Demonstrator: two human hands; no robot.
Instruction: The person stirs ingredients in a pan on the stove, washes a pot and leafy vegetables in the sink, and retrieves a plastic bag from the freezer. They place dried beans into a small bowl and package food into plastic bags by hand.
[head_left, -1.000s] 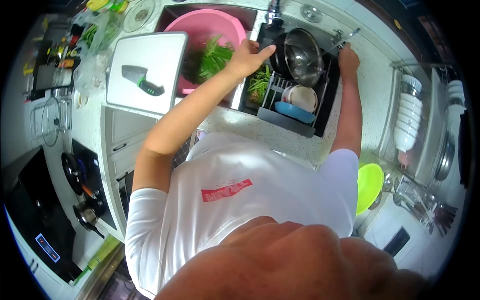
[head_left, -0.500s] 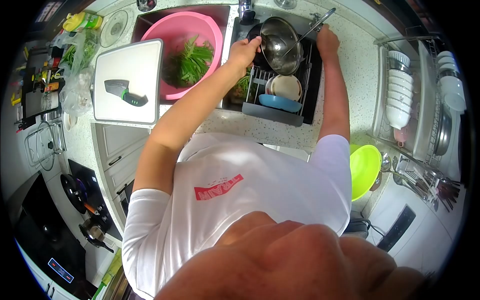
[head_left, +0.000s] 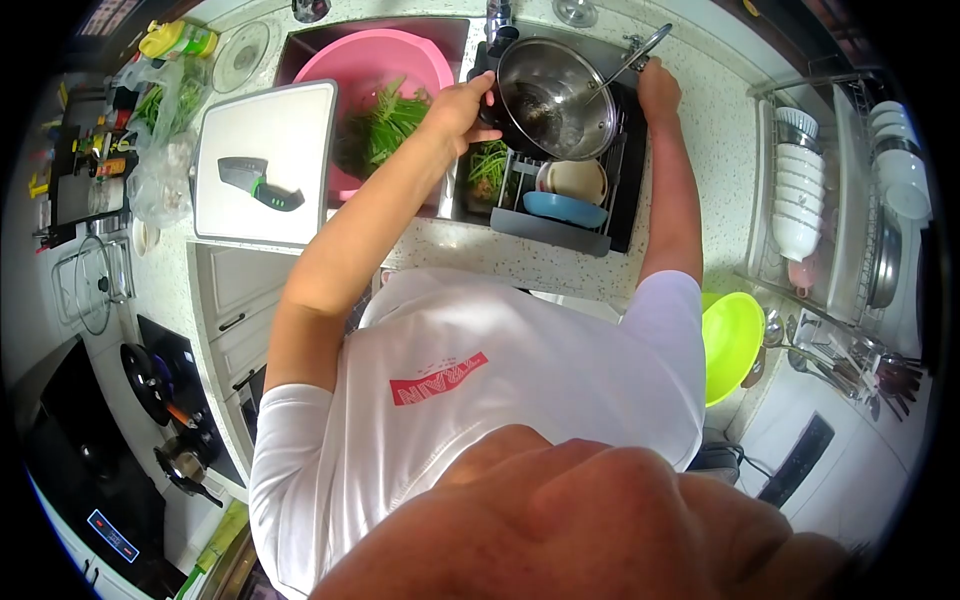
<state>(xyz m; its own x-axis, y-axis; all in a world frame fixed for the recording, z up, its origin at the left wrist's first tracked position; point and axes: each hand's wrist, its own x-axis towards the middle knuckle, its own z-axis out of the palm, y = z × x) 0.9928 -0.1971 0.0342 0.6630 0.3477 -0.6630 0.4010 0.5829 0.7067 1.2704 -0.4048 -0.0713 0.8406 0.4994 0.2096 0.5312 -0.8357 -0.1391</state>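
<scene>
"Which hand is nearer the pot (head_left: pixel 548 82)?"

"Left hand (head_left: pixel 457 112), at its left side, grip unclear. Then the pot, over the sink (head_left: pixel 630 205). Right hand (head_left: pixel 658 92), apart beyond its rim, grip hidden."

Both arms extended forward. Left hand (head_left: pixel 462 112) at the left side of the metal pot (head_left: pixel 556 105), thumb and fingers parted toward it; exact contact point unclear. Left wrist roughly in line with the forearm, which slants up from a bent elbow, near and left of the pot. Right hand (head_left: pixel 659 92) to the right of the pot, apart from its rim, fingers curled, tips hidden. Right arm straighter than the left. Torso centred on the pot's near side.
</scene>
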